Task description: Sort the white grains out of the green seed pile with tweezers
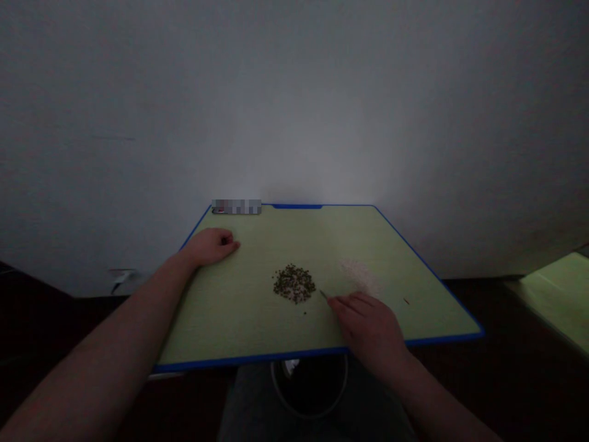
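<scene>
My right hand point(368, 322) pinches a thin pointed tool point(324, 294), whose tip points at the near right edge of a pile of small dark and brownish grains point(293, 283). Its exact kind is too small and dim to make out. A scatter of pale grains point(359, 275) lies just beyond that hand. My left hand point(212, 247) rests on the left side of the table, its fingers curled; whether anything is inside them is hidden.
The pale green table point(257, 334) has a blue rim and stands against a grey wall. A blurred flat object point(237, 207) lies at its far left corner. A small dark sliver point(406, 301) is on the right. Below the near edge is a round bin point(343, 393).
</scene>
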Demonstrator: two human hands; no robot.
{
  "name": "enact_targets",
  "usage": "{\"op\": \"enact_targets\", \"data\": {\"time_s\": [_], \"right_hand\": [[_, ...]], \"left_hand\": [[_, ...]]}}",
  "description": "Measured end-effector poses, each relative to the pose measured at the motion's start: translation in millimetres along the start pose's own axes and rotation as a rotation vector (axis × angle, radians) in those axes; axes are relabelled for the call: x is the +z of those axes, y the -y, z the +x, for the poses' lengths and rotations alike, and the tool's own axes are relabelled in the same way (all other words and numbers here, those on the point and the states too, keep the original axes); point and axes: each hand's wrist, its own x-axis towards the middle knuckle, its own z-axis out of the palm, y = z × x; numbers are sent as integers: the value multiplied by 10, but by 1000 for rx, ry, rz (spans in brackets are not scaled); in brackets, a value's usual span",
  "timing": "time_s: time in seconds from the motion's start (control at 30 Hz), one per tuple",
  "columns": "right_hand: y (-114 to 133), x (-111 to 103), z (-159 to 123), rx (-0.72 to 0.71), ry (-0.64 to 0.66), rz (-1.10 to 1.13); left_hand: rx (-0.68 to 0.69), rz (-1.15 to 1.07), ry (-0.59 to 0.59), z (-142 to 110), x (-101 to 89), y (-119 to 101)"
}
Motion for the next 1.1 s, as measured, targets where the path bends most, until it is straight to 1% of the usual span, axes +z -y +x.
{"op": "enact_targets", "data": {"time_s": [0.1, 0.17, 0.3, 0.4, 0.47, 0.53, 0.63, 0.7, 0.77, 0.83, 0.97, 1.03, 1.1], "right_hand": [[91, 56, -7, -13, 41, -11], [68, 102, 18, 23, 64, -35], [-143, 137, 60, 143, 93, -93], [-299, 75, 82, 213, 79, -96], [-361, -4, 134, 271, 39, -73], [-398, -95, 246, 326, 8, -3], [-449, -201, 525, 369, 60, 168], [-492, -214, 755, 364, 107, 301], [-538, -168, 987, 314, 157, 419], [-580, -70, 1197, 273, 275, 560], [-642, 201, 1498, 242, 407, 623], [-661, 340, 1590, 230, 471, 643], [-670, 471, 1659, 230, 505, 655]], "left_hand": [[-1, -10, 2, 0, 8, 6], [-3, -10, 4, -5, 2, 1], [-8, -1, 5, -17, -13, -10], [-4, 2, 2, -10, -7, 1], [2, -2, 3, -2, 2, 10], [3, -5, 3, 3, 6, 9], [-5, -3, 0, -2, -4, -10], [-1, -7, -1, -9, -14, -22], [2, -9, 1, -14, -20, -26], [-2, -6, 5, -14, -20, -22], [-17, -4, 17, -6, -15, -8], [-10, 1, 15, -1, -11, -2], [-6, 6, 10, 3, -6, 4]]}}
